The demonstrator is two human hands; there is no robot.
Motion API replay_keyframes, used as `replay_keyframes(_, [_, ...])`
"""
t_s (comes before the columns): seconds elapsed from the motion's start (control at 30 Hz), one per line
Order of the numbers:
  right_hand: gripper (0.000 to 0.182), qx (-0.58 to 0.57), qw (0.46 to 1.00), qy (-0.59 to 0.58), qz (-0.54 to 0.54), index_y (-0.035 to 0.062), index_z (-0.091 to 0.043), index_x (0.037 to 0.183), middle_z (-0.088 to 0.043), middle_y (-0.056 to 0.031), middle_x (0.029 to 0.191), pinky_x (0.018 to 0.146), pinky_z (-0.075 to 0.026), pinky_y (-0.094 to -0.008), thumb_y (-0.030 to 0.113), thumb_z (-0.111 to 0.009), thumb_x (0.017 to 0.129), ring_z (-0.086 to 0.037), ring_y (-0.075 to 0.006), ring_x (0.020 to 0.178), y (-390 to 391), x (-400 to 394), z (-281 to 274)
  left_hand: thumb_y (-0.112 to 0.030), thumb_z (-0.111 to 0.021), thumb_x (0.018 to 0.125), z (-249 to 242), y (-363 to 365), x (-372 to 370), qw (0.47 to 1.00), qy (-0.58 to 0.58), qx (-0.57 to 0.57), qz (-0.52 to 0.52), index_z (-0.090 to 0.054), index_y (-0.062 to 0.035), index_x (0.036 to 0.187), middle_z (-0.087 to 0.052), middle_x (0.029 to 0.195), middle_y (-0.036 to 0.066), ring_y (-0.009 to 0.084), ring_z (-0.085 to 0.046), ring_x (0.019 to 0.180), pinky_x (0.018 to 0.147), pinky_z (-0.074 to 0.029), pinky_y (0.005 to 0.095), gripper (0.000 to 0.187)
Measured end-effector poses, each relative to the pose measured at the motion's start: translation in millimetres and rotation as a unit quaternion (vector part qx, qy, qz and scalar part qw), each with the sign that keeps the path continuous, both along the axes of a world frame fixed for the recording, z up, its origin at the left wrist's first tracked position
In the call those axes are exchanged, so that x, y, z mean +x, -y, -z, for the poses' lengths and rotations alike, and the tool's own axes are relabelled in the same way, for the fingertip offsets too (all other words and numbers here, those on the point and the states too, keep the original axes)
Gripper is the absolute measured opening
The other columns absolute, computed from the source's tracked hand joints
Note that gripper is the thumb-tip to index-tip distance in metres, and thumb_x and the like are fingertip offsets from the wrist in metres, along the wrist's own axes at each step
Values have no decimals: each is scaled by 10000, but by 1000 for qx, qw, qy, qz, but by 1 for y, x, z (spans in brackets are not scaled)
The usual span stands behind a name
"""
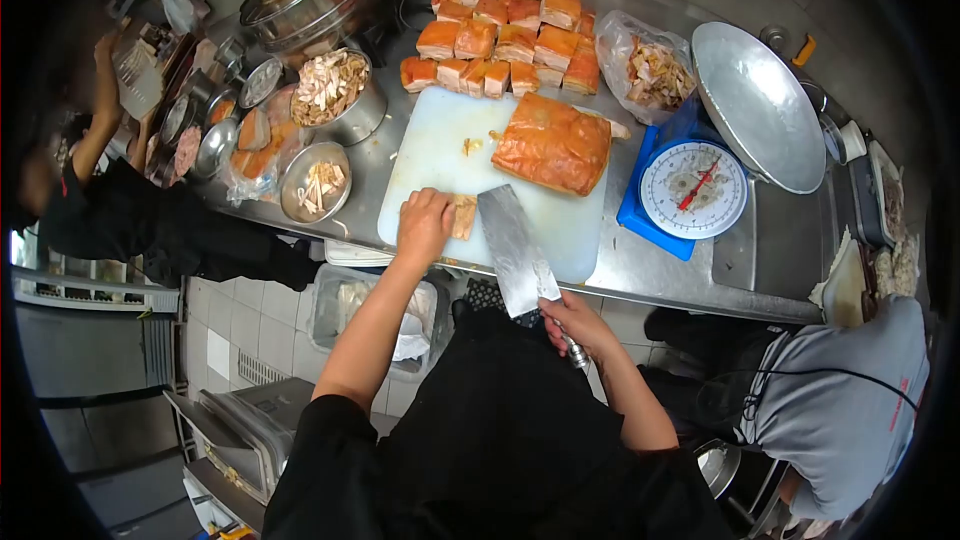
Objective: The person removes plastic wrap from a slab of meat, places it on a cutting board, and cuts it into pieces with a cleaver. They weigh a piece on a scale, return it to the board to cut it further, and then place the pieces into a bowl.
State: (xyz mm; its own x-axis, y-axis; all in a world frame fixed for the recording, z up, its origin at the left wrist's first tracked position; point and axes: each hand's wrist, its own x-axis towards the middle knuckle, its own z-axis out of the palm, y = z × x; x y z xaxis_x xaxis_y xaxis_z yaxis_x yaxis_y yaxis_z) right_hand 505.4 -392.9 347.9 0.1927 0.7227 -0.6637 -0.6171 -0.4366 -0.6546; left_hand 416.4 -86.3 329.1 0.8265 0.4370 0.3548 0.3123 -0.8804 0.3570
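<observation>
My right hand (pixel 580 325) is wrapped round the metal handle of a broad cleaver (pixel 515 245), whose blade lies over the front of the white cutting board (pixel 430 140). On the board's left front part, my left hand (pixel 426 222) rests with its fingers bent over a small piece of meat (pixel 463 216); whether the fingers grip it is hidden. The cleaver's tip is just right of that piece. A large slab of roasted meat (pixel 553 143) with orange-brown skin sits at the board's right side. Behind the board are rows of cut meat blocks (pixel 515 44).
Right of the board stand a blue scale (pixel 692 188) with a metal pan and a bag of meat scraps (pixel 655 75). Left are metal bowls (pixel 316 183) with meat. People are at both sides: a black sleeve (pixel 110 210) left, a grey shirt (pixel 840 390) right. A bin (pixel 330 310) stands below.
</observation>
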Motion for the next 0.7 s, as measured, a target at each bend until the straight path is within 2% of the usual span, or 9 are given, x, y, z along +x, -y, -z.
replay_keyframes(0.03, [247, -2, 1000, 10, -4, 82, -464, 979, -467, -6, 569, 360, -407, -284, 297, -586, 986, -454, -111, 396, -5, 0, 0, -161, -664, 843, 7, 5, 4, 998, 30, 47, -18, -658, -86, 924, -592, 951, 83, 297, -557, 916, 793, -441, 439, 111])
replay_keyframes(0.27, [248, -16, 1000, 21, 9, 63, -470, 977, -470, -10, 571, 358, -403, -284, 285, -580, 990, -457, -112, 393, -10, 2, 3, -187, -674, 847, 12, 6, -1, 998, 23, 48, -17, -651, -77, 957, -593, 986, 94, 302, -558, 932, 801, -438, 439, 158])
replay_keyframes(0.33, [242, -9, 1000, 22, 16, 63, -473, 980, -472, -10, 573, 358, -402, -284, 280, -579, 990, -457, -112, 393, -7, 5, 0, -281, -699, 830, 6, 19, -3, 991, -17, 52, -119, -638, -54, 1029, -584, 1024, 133, 319, -551, 959, 824, -437, 456, 308])
replay_keyframes(0.47, [267, -22, 999, 25, 32, 72, -456, 980, -473, -13, 570, 356, -403, -291, 293, -606, 971, -454, -117, 393, 1, 6, -5, -342, -722, 789, -6, 39, -10, 986, -54, 18, -155, -618, -27, 1095, -567, 1065, 174, 340, -535, 997, 859, -437, 477, 451])
replay_keyframes(0.53, [258, -21, 999, 34, 26, 74, -454, 980, -474, -12, 565, 356, -404, -291, 285, -602, 974, -457, -116, 391, 6, 9, -4, -340, -723, 765, -8, 38, -4, 990, -77, -25, -118, -613, -15, 1145, -556, 1090, 195, 356, -520, 1027, 892, -434, 486, 512])
replay_keyframes(0.6, [264, -35, 998, 54, 10, 52, -475, 1116, -483, -13, 574, 366, -414, -294, 258, -579, 987, -462, -119, 395, 16, 8, -1, -297, -730, 742, -9, 31, 3, 991, -71, -41, -109, -617, -13, 1141, -565, 1103, 186, 356, -519, 1053, 912, -435, 477, 502])
replay_keyframes(0.67, [263, -26, 998, 61, 7, 51, -486, 1116, -486, -16, 572, 365, -416, -292, 258, -583, 985, -468, -124, 395, 25, 8, -2, -242, -741, 732, -10, 21, 8, 997, -48, -49, 17, -627, -15, 1118, -581, 1104, 160, 342, -530, 1066, 919, -445, 455, 462])
replay_keyframes(0.7, [264, -22, 997, 69, 3, 48, -492, 1114, -485, -15, 571, 365, -415, -291, 260, -584, 986, -472, -123, 396, 29, 8, -3, -242, -741, 732, -13, 13, 9, 998, -47, -49, 19, -627, -15, 1118, -581, 1104, 160, 342, -530, 1066, 919, -445, 455, 462])
